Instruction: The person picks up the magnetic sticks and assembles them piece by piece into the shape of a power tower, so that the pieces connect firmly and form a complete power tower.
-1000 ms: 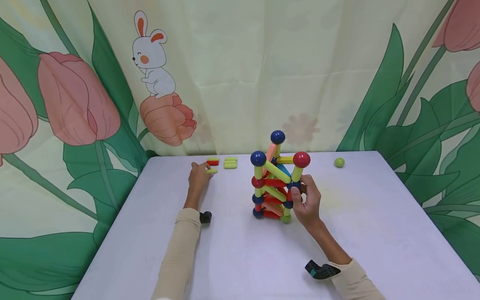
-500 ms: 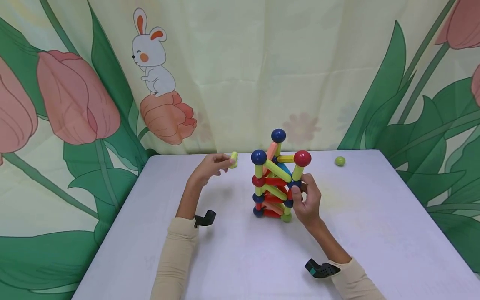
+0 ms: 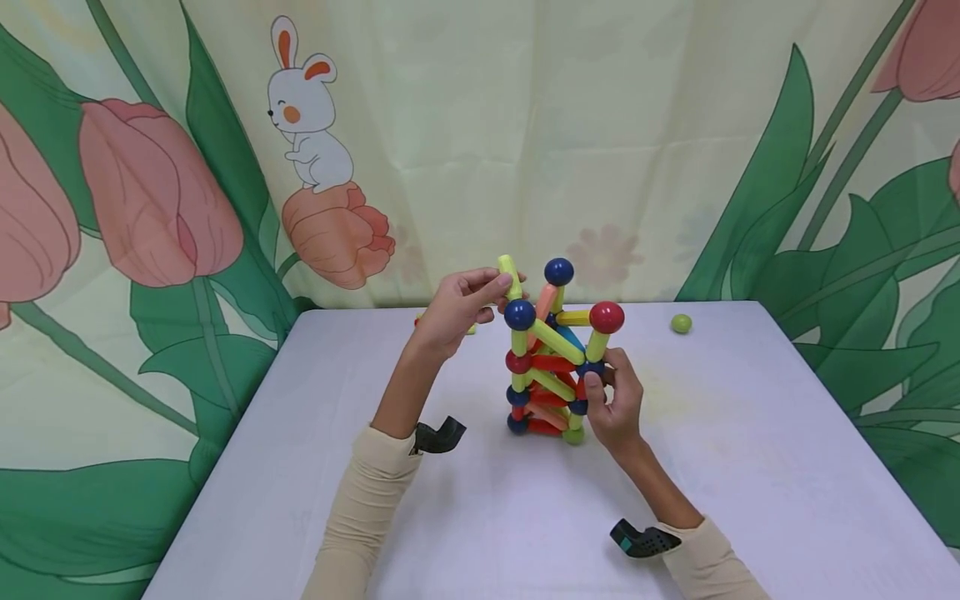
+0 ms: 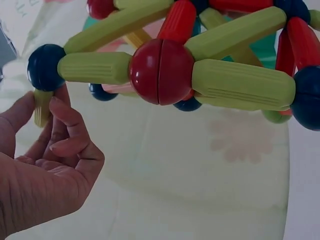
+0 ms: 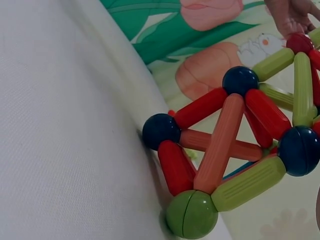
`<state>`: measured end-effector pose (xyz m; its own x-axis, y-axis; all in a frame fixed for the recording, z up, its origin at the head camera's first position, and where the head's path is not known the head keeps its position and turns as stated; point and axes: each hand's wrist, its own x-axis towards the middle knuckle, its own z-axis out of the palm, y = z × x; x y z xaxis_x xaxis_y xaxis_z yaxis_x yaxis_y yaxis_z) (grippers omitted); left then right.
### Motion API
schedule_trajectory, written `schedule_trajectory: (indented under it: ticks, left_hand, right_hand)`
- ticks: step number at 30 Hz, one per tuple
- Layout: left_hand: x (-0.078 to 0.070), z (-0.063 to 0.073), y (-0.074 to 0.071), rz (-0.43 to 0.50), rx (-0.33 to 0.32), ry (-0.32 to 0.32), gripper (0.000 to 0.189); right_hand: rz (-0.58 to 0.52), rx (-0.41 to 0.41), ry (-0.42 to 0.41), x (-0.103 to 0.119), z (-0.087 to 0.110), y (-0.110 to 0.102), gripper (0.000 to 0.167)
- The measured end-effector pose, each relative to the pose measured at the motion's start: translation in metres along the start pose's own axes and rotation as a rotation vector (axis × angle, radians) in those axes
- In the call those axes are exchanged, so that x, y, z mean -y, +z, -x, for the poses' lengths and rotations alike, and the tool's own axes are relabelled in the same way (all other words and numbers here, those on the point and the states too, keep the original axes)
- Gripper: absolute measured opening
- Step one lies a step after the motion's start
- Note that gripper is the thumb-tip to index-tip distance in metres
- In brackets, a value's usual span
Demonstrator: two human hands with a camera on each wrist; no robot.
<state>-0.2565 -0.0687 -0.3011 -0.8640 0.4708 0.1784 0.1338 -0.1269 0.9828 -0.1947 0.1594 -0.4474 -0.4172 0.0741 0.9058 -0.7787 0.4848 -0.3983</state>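
A tower of magnetic sticks and balls (image 3: pixel 552 364) stands upright in the middle of the table. My left hand (image 3: pixel 459 310) pinches a yellow-green magnetic stick (image 3: pixel 509 273) between thumb and fingers, its lower end right at the blue ball (image 3: pixel 520 315) on the tower's upper left. Up close in the left wrist view, this stick (image 4: pixel 43 107) meets the blue ball (image 4: pixel 46 67). My right hand (image 3: pixel 618 406) grips the tower's right side, thumb in front, the other fingers partly hidden behind. The right wrist view shows the tower's base with a green ball (image 5: pixel 192 215).
A loose green ball (image 3: pixel 681 323) lies at the back right of the table. Behind my left hand a few loose sticks (image 3: pixel 471 330) peek out, mostly hidden. A printed curtain (image 3: pixel 465 167) hangs along the table's far edge.
My left hand has lifted from the loose sticks at the back left and moved right to the tower's upper left ball, carrying a yellow-green stick. My right hand has kept its grip.
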Motion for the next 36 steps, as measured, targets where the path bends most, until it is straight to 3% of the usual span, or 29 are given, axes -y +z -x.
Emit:
schedule_trajectory:
  ticks: [7,16,29,36]
  left_hand:
    - [-0.003,-0.008,0.010,-0.084,0.021,-0.022,0.036]
    - [-0.005,-0.019,0.014,-0.182,0.035,-0.151,0.041]
    - [-0.004,-0.026,0.016,-0.276,0.140,-0.181,0.043]
    - [0.007,-0.031,0.006,-0.274,0.050,-0.159,0.046]
  right_hand:
    - [-0.007,-0.018,0.009,-0.001,0.001,0.003,0.055]
    - [0.003,-0.006,0.002,-0.002,0.003,0.003,0.056]
    - [0.022,-0.013,0.006,-0.004,0.001,0.002,0.055]
    - [0.017,-0.009,-0.019,-0.003,0.000,0.002,0.054]
